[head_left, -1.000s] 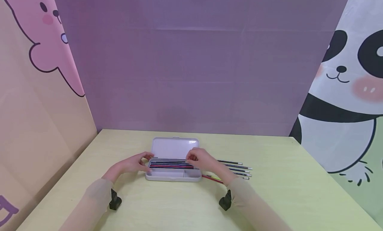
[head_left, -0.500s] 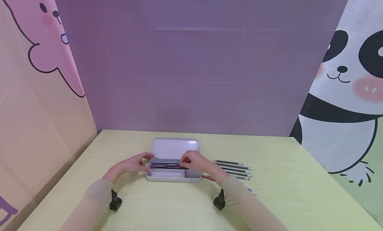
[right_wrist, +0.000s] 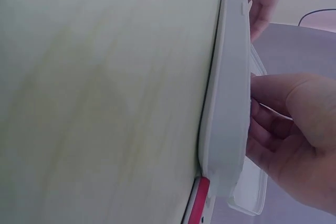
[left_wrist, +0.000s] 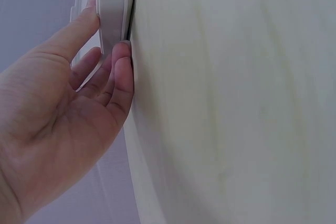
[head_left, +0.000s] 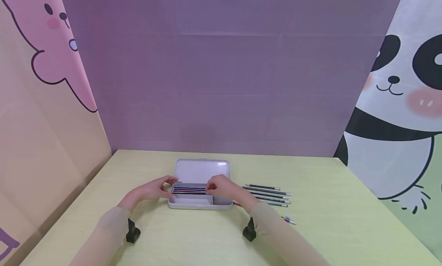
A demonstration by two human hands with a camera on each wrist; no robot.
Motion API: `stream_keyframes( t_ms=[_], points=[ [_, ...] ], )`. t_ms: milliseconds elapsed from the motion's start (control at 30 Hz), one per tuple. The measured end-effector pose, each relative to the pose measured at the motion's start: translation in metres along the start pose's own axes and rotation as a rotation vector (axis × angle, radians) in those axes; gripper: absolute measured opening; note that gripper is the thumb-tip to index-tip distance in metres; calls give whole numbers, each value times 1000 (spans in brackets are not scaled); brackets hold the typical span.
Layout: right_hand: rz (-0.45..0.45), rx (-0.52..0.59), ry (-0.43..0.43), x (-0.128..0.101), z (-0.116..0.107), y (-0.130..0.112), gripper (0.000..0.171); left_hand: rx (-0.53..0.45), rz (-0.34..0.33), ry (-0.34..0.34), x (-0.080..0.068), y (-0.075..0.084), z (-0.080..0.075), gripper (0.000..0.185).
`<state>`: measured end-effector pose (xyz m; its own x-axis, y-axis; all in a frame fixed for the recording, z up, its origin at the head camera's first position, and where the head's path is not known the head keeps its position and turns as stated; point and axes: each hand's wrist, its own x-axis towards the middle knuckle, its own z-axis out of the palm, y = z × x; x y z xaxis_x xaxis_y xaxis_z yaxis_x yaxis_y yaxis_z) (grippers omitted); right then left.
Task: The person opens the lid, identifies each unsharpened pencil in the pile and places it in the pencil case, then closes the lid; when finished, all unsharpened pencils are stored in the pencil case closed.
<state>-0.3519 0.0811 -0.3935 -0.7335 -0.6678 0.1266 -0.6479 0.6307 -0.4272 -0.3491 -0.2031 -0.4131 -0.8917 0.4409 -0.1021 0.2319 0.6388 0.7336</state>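
A white pencil case [head_left: 193, 206] lies on the table with its lid [head_left: 202, 170] raised at the back. Its left end is between the thumb and fingers of my left hand [head_left: 155, 188]; the left wrist view shows the thumb on the rim and the fingers at the lower corner of the case [left_wrist: 113, 14]. Several dark and red pencils [head_left: 188, 191] lie lengthwise in the rear compartment. Over them, my right hand [head_left: 222, 186] has its thumb and fingers bent together round a pencil inside the case. In the right wrist view, the case wall [right_wrist: 228, 87] hides those fingertips.
Several dark pencils with white ends [head_left: 272, 197] lie side by side on the table, right of the case. More coloured pencils [head_left: 289, 220] show partly beneath the right forearm. A purple backdrop [head_left: 221, 86] stands behind the table [head_left: 193, 235].
My right hand has moved left along the case and lowered a slanted pencil among the others, where it now lies nearly parallel. My left hand keeps its place on the case.
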Motion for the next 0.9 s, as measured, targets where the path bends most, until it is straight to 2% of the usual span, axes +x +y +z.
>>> stream_keyframes(
  t_ms=[200,467,900],
  points=[
    [28,2,9,0,1,1,6,0,5,0,0,0,0,69],
    [8,-2,28,-4,-3,5,6,1,8,4,0,0,0,70],
    [12,24,47,-22,-16,22,8,10,24,5,0,0,1,69]
  ],
)
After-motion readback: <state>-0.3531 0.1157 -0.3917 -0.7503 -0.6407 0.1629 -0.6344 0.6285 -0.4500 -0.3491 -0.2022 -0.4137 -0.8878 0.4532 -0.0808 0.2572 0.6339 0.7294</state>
